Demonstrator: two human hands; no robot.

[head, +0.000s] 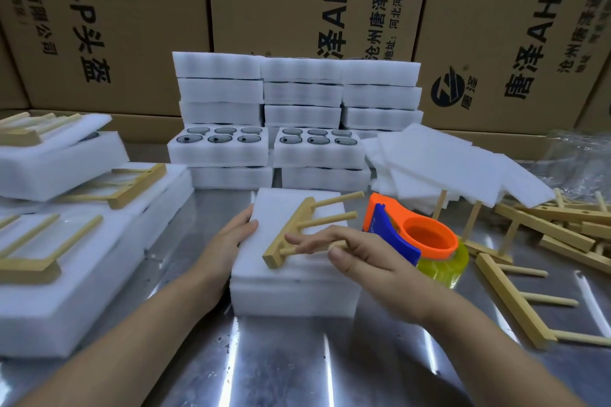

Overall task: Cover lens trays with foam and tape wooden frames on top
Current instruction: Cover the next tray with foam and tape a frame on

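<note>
On the steel bench (pixel 297 367), the left hand (pixel 228 241) braces the foam-covered tray (pixel 294 277); at three o'clock, the right hand (pixel 357 258) pinches a wooden frame (pixel 291 235) flat, probably for taping.

A white foam-covered tray (pixel 294 261) lies flat at the near centre of the counter. On its top rests a pale wooden frame (pixel 304 228), a bar with three dowels pointing right and far, lying askew. Far behind, two open lens trays (pixel 218 149) show dark round lenses in two rows of three.
</note>
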